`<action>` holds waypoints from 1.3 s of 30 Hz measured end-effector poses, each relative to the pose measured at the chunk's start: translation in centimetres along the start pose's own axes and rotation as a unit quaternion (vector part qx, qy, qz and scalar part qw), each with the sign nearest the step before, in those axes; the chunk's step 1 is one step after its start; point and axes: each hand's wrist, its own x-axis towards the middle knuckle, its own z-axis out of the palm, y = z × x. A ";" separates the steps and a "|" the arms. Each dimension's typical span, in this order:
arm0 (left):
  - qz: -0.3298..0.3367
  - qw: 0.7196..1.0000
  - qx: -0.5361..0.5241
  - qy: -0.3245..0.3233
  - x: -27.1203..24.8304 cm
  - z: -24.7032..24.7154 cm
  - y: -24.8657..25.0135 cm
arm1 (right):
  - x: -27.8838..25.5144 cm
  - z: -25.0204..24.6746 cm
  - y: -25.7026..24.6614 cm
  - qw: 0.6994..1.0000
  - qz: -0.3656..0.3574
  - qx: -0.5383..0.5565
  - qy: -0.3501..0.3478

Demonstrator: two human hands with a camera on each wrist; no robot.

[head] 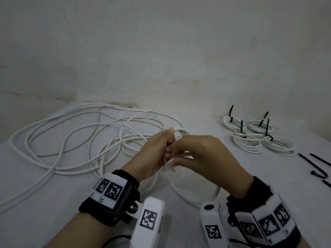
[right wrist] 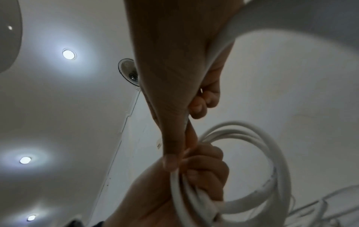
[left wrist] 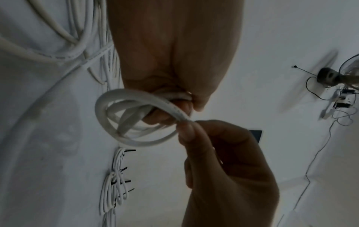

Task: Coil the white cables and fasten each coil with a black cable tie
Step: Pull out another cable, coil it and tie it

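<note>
A small coil of white cable [left wrist: 124,122] hangs from my left hand [head: 166,149], whose fingers curl round its gathered loops above the table's middle. My right hand [head: 179,158] meets it from the right and pinches a strand of the same cable [left wrist: 180,116] between thumb and fingers. In the right wrist view the coil [right wrist: 276,156] rings out from the left hand [right wrist: 204,176] below my thumb. A slack loop [head: 180,192] trails onto the table beneath both wrists. No black tie is in either hand.
Long loose white cables [head: 71,140] sprawl over the left half of the white table [head: 35,203]. Several tied coils [head: 250,142] with black ties sit at the back right. Loose black cable ties [head: 320,165] lie at the right edge. A wall rises behind.
</note>
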 end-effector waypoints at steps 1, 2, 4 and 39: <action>-0.005 1.000 0.008 -0.010 -0.1 0.2 0.0 | -0.1 -0.2 0.3 1.000 0.008 -0.001 0.020; -0.009 1.000 0.013 -0.014 -0.1 0.3 -0.1 | -0.3 -0.3 0.6 0.999 0.012 -0.007 0.038; -0.024 1.000 0.016 -0.007 -0.1 0.4 0.0 | -0.6 -0.4 1.2 0.997 0.024 -0.008 0.067; -0.011 0.976 -0.216 0.000 -0.6 -0.7 2.3 | -1.7 0.7 5.2 0.860 0.208 0.417 0.208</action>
